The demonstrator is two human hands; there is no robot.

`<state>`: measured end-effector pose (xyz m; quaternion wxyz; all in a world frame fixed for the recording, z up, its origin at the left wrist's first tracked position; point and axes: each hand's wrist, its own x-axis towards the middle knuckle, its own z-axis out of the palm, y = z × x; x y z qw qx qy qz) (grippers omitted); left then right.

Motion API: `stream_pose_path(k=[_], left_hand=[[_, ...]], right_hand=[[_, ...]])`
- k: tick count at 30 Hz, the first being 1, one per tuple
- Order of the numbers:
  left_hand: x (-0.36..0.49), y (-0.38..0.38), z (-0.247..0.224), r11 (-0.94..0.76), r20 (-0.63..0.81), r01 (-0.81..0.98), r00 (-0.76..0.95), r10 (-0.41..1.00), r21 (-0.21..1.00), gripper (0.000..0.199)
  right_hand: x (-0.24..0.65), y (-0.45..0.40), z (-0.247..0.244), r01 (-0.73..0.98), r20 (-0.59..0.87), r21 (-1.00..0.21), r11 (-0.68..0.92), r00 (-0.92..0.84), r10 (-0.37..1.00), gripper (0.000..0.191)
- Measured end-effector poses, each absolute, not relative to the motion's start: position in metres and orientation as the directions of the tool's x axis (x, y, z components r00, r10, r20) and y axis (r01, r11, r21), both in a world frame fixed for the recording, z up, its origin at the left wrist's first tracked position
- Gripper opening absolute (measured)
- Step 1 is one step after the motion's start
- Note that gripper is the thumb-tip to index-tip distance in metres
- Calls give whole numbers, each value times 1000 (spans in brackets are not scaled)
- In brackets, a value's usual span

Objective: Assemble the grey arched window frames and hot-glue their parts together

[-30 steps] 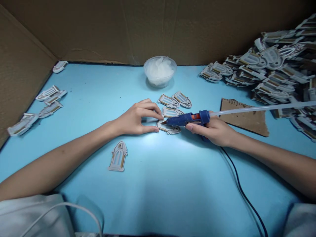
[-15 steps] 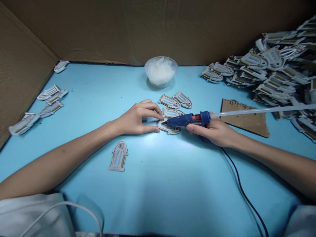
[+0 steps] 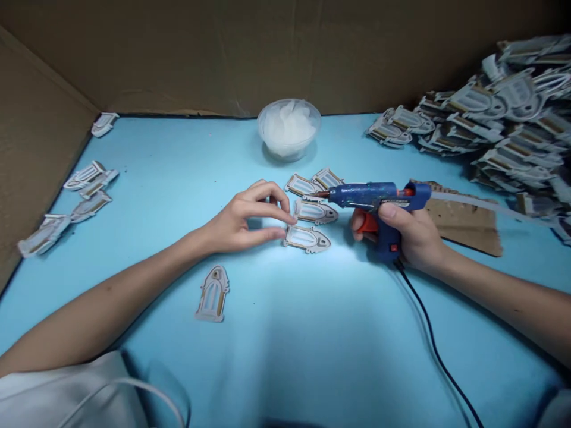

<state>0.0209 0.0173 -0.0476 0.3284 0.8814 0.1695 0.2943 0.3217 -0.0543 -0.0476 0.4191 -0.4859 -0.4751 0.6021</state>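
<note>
Wrapped round the handle of a blue glue gun (image 3: 363, 195) is my right hand (image 3: 408, 232); the gun's nozzle points left above the small window-shaped pieces. My left hand (image 3: 254, 217) has its thumb and fingers apart, with the fingertips at the left end of the nearest piece (image 3: 307, 239). Just behind that lies another arch-topped piece (image 3: 316, 211), and two more, a left one (image 3: 301, 185) and a right one (image 3: 328, 177), sit farther back. A single piece (image 3: 213, 294) lies apart, below my left wrist.
A clear bowl (image 3: 289, 132) of whitish translucent material stands at the back. Many similar pieces are heaped (image 3: 513, 119) at the right, beside a brown cardboard scrap (image 3: 466, 223). Several pieces (image 3: 91, 205) lie at the left edge. The gun's black cord (image 3: 430, 336) trails forward.
The glue gun in my right hand has lifted off the nearest piece and moved right and back, turning its handle into view. My left hand stays beside that piece. The view has shifted slightly.
</note>
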Motion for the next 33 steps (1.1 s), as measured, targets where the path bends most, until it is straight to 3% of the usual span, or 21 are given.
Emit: stream_pose_path(k=[1,7,14,19,23,26,29,33], left_hand=[[20,18,-47,-701,420,98,740,526,707,12],[17,19,-46,-550,378,99,624,684,830,35],[17,26,-45,-585,362,127,676,642,801,48],[-12,32,-22,-630,307,132,785,537,765,36],[-54,8,-23,-687,308,194,786,536,700,9],[-75,-12,-37,-773,439,287,688,578,566,24],[-76,-22,-48,-740,512,299,566,646,603,37],[-60,-25,-53,-670,458,261,558,692,695,41]], right_hand=[[322,-54,-47,-63,-200,-975,-212,-156,967,55],[320,-51,-44,-123,-165,-976,-178,-113,980,57],[314,-46,-43,-185,-122,-972,-146,-131,984,60],[313,-49,-47,-170,-83,-980,-102,-115,990,60],[312,-50,-51,-138,-86,-985,-102,-119,989,62],[312,-52,-54,-123,-100,-986,-111,-90,991,64],[317,-55,-55,-80,-109,-990,-113,-45,993,62],[326,-57,-53,-9,-136,-990,-138,-100,986,61]])
